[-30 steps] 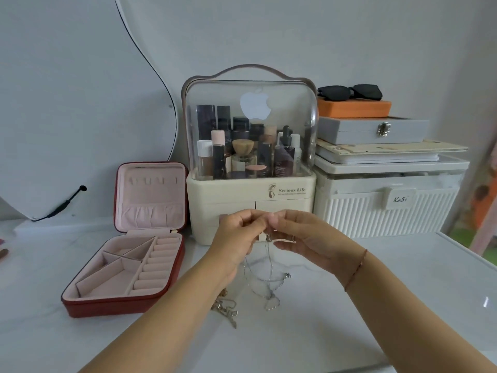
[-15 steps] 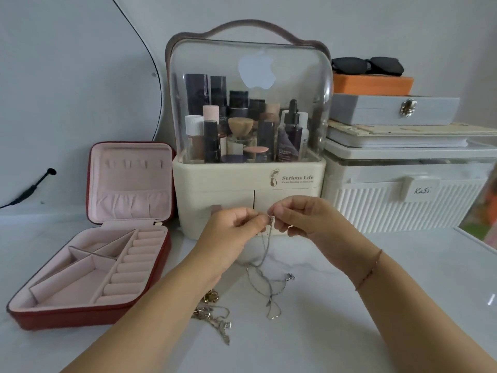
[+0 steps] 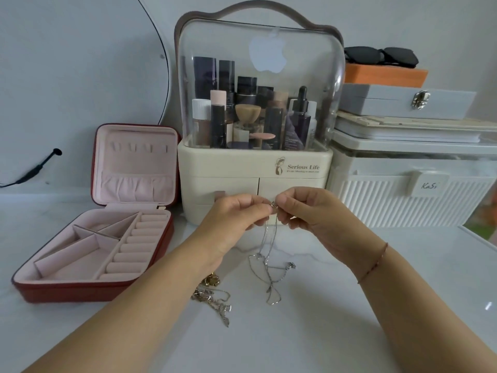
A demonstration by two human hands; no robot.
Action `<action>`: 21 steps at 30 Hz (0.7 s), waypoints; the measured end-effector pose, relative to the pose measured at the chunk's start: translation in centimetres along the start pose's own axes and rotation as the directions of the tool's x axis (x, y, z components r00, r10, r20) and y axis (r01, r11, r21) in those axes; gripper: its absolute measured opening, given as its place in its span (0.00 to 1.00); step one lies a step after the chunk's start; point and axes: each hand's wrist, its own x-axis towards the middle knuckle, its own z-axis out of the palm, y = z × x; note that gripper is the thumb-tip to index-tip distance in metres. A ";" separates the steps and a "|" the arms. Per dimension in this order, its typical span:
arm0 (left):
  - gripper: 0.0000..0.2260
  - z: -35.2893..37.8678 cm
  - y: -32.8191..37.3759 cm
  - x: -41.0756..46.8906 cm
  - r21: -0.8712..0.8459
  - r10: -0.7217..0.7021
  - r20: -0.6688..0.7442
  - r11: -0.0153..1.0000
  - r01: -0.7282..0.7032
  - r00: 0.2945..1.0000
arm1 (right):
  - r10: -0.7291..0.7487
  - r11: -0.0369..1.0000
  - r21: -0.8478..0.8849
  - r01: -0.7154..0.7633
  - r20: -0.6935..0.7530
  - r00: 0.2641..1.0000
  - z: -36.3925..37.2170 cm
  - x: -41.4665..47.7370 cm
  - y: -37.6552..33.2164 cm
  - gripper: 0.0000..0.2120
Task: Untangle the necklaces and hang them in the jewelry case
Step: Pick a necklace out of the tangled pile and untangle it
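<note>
Left of the cream plastic cosmetics organiser with a clear domed lid (image 3: 255, 168), a red zip jewelry case lined in pink velvet (image 3: 80, 292) lies open on the white marble worktop (image 3: 336, 332). Its lid stands upright and its hooks and compartments are bare. In front of the organiser and a little to its left, a tangle of gold necklaces (image 3: 212, 294) lies on the worktop, partly hidden under the left forearm.

Directly before the organiser's drawers, the left hand (image 3: 236, 216) and the right hand (image 3: 304, 211) meet, fingertips together. Both pinch the top of a thin silver chain necklace (image 3: 269, 254). The chain hangs from the pinch in twisted strands, and its lower loops rest on the worktop in front of the organiser. A thin red cord bracelet (image 3: 373, 265) circles the right wrist.

Right of the organiser stands a white ribbed storage box (image 3: 403, 205). On it are stacked a grey box with a metal clasp (image 3: 398, 100), an orange box (image 3: 384, 76) and black sunglasses (image 3: 382, 56).
</note>
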 end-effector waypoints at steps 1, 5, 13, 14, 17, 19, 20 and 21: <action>0.05 0.0 0.0 0.0 -0.006 0.003 -0.004 1.000 -0.003 1.000 | 0.003 1.000 0.023 -0.003 0.007 1.000 -0.1 0.0 0.0 0.09; 0.06 -0.1 0.1 0.0 -0.018 0.009 -0.005 1.000 -0.009 1.000 | 0.002 0.998 0.058 -0.003 0.023 1.000 -0.3 -0.1 0.0 0.10; 0.04 -0.2 0.0 0.0 -0.012 0.026 0.006 1.000 -0.026 1.000 | 0.017 0.996 0.087 -0.017 -0.004 1.000 -0.4 0.1 0.1 0.10; 0.05 -0.2 0.0 0.0 -0.009 0.025 0.007 1.000 -0.025 1.000 | 0.019 0.996 0.082 -0.019 -0.001 1.000 -0.4 0.1 0.1 0.11; 0.04 -0.2 0.0 0.1 -0.018 0.025 0.004 1.000 -0.025 1.000 | 0.030 0.996 0.080 -0.031 0.009 1.000 -0.4 0.0 0.1 0.12; 0.03 -0.3 0.1 0.1 -0.018 0.021 0.007 1.000 -0.021 1.000 | 0.038 0.996 0.083 -0.039 0.014 0.999 -0.4 0.0 0.2 0.13; 0.02 -0.3 0.1 0.1 -0.017 0.016 0.012 1.000 -0.016 1.000 | 0.040 0.996 0.083 -0.041 0.016 0.999 -0.4 0.0 0.2 0.13; 0.01 -0.3 0.1 0.1 -0.018 0.010 0.019 1.000 -0.009 1.000 | 0.040 0.996 0.084 -0.041 0.019 0.999 -0.4 0.0 0.2 0.13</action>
